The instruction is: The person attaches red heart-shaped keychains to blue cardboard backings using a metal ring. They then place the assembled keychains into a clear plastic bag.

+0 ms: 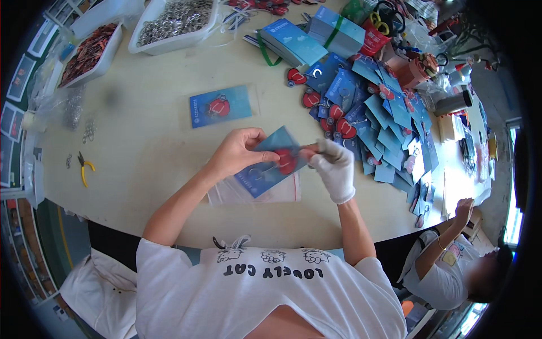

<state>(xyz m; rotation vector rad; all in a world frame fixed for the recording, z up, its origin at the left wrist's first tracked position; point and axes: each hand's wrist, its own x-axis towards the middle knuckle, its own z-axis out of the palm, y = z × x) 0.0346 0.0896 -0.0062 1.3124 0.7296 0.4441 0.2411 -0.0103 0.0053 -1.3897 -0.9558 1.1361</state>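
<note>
My bare left hand (241, 153) pinches a blue card (257, 179) between thumb and fingers, above the table. A red keyring charm (287, 162) with a metal ring lies against the card's face. My right hand (335, 169), in a white glove with bare fingertips, is closed at the card's right edge beside the charm; the fingertips are slightly blurred. Under the card lie clear plastic bags (291, 191), partly hidden by it. Farther off, another blue card (203, 116) with a red charm rests in a clear bag.
A heap of blue cards with red charms (389, 127) covers the right side. Banded card stacks (291, 42) stand behind it. White bins of metal rings (175, 25) and reddish pieces (90, 56) are far left. Yellow-handled pliers (84, 169) lie left. Another person (446, 254) sits at right.
</note>
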